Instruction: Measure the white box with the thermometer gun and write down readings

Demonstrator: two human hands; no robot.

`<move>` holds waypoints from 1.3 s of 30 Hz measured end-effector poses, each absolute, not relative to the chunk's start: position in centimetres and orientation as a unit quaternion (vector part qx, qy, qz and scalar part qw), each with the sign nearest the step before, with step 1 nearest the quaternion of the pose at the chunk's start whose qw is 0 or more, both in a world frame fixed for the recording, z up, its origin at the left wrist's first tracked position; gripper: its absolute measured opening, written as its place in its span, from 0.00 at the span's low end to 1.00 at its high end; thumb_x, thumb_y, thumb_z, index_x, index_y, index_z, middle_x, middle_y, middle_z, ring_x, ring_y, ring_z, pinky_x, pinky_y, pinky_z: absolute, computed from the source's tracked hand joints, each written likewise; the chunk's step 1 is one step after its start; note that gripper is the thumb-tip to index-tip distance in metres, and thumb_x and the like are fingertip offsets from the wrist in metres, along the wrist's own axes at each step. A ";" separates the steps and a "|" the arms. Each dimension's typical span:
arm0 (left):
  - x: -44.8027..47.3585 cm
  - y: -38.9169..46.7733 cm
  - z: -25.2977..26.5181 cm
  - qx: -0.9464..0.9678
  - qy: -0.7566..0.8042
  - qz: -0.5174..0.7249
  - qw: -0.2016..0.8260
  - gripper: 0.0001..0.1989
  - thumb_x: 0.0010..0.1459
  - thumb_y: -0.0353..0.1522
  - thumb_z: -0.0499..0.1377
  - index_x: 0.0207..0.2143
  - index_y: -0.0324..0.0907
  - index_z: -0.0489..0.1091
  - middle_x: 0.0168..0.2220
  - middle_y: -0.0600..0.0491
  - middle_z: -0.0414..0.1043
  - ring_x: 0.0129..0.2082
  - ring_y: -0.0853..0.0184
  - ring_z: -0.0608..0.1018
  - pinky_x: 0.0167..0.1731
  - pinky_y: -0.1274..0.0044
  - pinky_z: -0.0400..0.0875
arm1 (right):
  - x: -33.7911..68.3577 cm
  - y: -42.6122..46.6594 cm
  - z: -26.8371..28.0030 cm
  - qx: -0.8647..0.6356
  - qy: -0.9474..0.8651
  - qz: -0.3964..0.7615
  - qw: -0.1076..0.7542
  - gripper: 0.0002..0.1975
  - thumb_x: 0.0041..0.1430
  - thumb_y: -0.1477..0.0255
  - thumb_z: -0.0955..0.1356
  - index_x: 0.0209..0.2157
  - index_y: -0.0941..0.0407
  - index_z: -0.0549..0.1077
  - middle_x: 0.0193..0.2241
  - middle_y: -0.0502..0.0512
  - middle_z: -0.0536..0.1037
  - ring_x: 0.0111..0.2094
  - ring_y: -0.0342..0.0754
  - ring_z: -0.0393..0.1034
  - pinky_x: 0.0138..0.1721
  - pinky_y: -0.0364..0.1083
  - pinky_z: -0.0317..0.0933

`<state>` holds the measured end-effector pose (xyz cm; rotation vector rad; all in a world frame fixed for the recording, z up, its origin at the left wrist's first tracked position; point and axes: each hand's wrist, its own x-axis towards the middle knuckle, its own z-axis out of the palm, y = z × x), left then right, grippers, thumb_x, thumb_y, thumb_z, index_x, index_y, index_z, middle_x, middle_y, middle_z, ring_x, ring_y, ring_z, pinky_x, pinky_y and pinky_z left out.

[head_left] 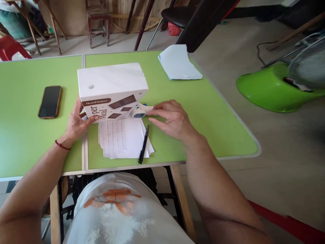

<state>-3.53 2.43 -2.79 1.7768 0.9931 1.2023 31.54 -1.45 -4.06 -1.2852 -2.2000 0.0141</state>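
Box (113, 86) | seems light, stiff, may dent | best hold: end edges | left hand (78, 121) grasps its left end | right hand (174, 119) pinches white device (138, 111)

phone (50, 101) on table (208, 125) left of box (111, 78), sheets (116, 139) before box, pen (144, 145) on sheets' right side, paper stack (179, 62) at back right

Green tabletop (210, 125); on it, phone (50, 101), white stack (179, 62), written sheets (114, 139); pen (144, 145) across their edge
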 end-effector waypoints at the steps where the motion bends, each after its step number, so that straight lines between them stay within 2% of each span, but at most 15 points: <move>1: -3.6 2.4 -2.8 0.696 0.389 0.469 0.380 0.31 0.52 0.43 0.72 0.55 0.46 0.68 0.61 0.44 0.69 0.58 0.51 0.75 0.50 0.64 0.80 | 31.4 -2.4 -3.8 -0.459 -0.845 0.019 0.275 0.09 0.62 0.75 0.69 0.40 0.52 0.82 0.35 0.57 0.80 0.39 0.56 0.72 0.44 0.57 0.66; 5: -3.7 2.3 -2.4 0.706 0.395 0.446 0.383 0.34 0.53 0.45 0.71 0.58 0.45 0.66 0.57 0.43 0.72 0.54 0.51 0.77 0.48 0.63 0.80 | 31.2 -5.1 -3.8 -0.405 -0.888 0.009 0.217 0.14 0.64 0.80 0.66 0.40 0.52 0.83 0.31 0.55 0.77 0.35 0.52 0.69 0.40 0.52 0.65; 8: -3.6 2.1 -1.8 0.730 0.418 0.411 0.351 0.37 0.53 0.51 0.68 0.59 0.43 0.65 0.59 0.43 0.70 0.57 0.49 0.75 0.55 0.59 0.75 | 31.5 -5.6 -4.4 -0.392 -0.894 -0.030 0.215 0.12 0.65 0.78 0.66 0.39 0.52 0.82 0.31 0.55 0.77 0.35 0.52 0.68 0.38 0.52 0.64; 10: -3.5 1.8 -1.5 0.752 0.471 0.353 0.297 0.47 0.48 0.56 0.68 0.63 0.39 0.62 0.62 0.39 0.66 0.63 0.43 0.68 0.63 0.53 0.63 | 31.8 -5.7 -4.4 -0.385 -0.897 -0.045 0.211 0.10 0.66 0.77 0.66 0.38 0.53 0.80 0.30 0.55 0.77 0.35 0.53 0.68 0.37 0.52 0.64; 12: -3.1 1.3 -1.1 0.763 0.545 0.247 0.244 0.61 0.41 0.61 0.68 0.68 0.33 0.54 0.67 0.33 0.56 0.69 0.36 0.55 0.68 0.48 0.47 | 32.0 -5.8 -4.1 -0.386 -0.892 -0.060 0.227 0.09 0.67 0.76 0.66 0.37 0.53 0.78 0.29 0.55 0.77 0.33 0.53 0.68 0.34 0.52 0.64; 14: -2.6 0.8 -0.9 0.762 0.597 0.124 0.218 0.71 0.36 0.62 0.69 0.71 0.29 0.45 0.72 0.29 0.42 0.72 0.33 0.41 0.69 0.46 0.33 | 31.5 -6.3 -3.4 -0.401 -0.866 -0.064 0.292 0.06 0.66 0.74 0.67 0.36 0.52 0.76 0.28 0.54 0.77 0.30 0.52 0.68 0.30 0.51 0.63; 16: -2.0 0.2 -0.7 0.759 0.617 0.033 0.205 0.76 0.35 0.63 0.68 0.72 0.28 0.39 0.73 0.29 0.31 0.72 0.33 0.33 0.68 0.47 0.26 | 29.9 -7.1 -2.6 -0.426 -0.803 -0.024 0.415 0.02 0.62 0.73 0.70 0.35 0.52 0.73 0.27 0.51 0.76 0.27 0.49 0.69 0.27 0.48 0.63; 18: -1.6 -0.2 -0.5 0.760 0.621 -0.012 0.192 0.78 0.34 0.64 0.68 0.73 0.28 0.36 0.73 0.28 0.28 0.72 0.33 0.31 0.67 0.47 0.25 | 27.2 -8.1 -1.9 -0.446 -0.693 0.073 0.561 0.04 0.58 0.73 0.70 0.35 0.52 0.72 0.27 0.48 0.77 0.25 0.46 0.70 0.25 0.46 0.64; 20: -1.3 -0.4 -0.5 0.759 0.624 -0.031 0.183 0.80 0.32 0.65 0.68 0.73 0.29 0.34 0.73 0.29 0.28 0.71 0.31 0.30 0.67 0.46 0.24 | 24.3 -9.1 -1.6 -0.449 -0.598 0.182 0.638 0.04 0.56 0.75 0.69 0.33 0.52 0.71 0.26 0.46 0.76 0.23 0.44 0.70 0.23 0.44 0.64; 22: -1.3 -0.4 -0.6 0.758 0.626 -0.035 0.179 0.81 0.30 0.65 0.69 0.73 0.30 0.33 0.73 0.29 0.28 0.71 0.31 0.29 0.67 0.46 0.24 | 21.8 -9.8 -1.6 -0.462 -0.550 0.280 0.637 0.03 0.56 0.75 0.67 0.32 0.52 0.71 0.23 0.46 0.75 0.22 0.43 0.69 0.23 0.44 0.65; 25: -1.4 -0.3 -1.0 0.759 0.626 -0.031 0.178 0.83 0.30 0.66 0.68 0.73 0.29 0.32 0.73 0.29 0.28 0.71 0.31 0.29 0.67 0.46 0.23 | 20.1 -10.6 -2.3 -0.499 -0.548 0.362 0.566 0.03 0.54 0.75 0.68 0.30 0.53 0.71 0.20 0.45 0.73 0.19 0.42 0.66 0.20 0.42 0.61; 29: -1.6 -0.3 -1.2 0.763 0.620 -0.030 0.181 0.84 0.29 0.67 0.67 0.72 0.26 0.31 0.73 0.28 0.26 0.71 0.32 0.29 0.67 0.47 0.22 | 20.7 -12.2 -3.7 -0.544 -0.588 0.320 0.506 0.04 0.54 0.76 0.68 0.28 0.53 0.70 0.19 0.43 0.72 0.17 0.40 0.63 0.17 0.40 0.56; 34: -1.5 -0.3 -1.2 0.760 0.620 -0.021 0.193 0.81 0.28 0.64 0.70 0.73 0.32 0.35 0.74 0.31 0.30 0.71 0.31 0.29 0.66 0.47 0.20 | 20.8 -13.3 -4.9 -0.520 -0.640 0.213 0.523 0.07 0.57 0.77 0.68 0.28 0.52 0.69 0.21 0.45 0.73 0.20 0.42 0.66 0.23 0.42 0.62; 39: -1.6 -0.2 -1.3 0.764 0.612 -0.003 0.203 0.81 0.27 0.63 0.71 0.73 0.33 0.38 0.73 0.29 0.32 0.71 0.29 0.30 0.65 0.45 0.20 | 20.4 -13.0 -5.0 -0.520 -0.677 0.178 0.490 0.08 0.59 0.77 0.67 0.28 0.51 0.68 0.20 0.46 0.73 0.20 0.43 0.67 0.24 0.43 0.63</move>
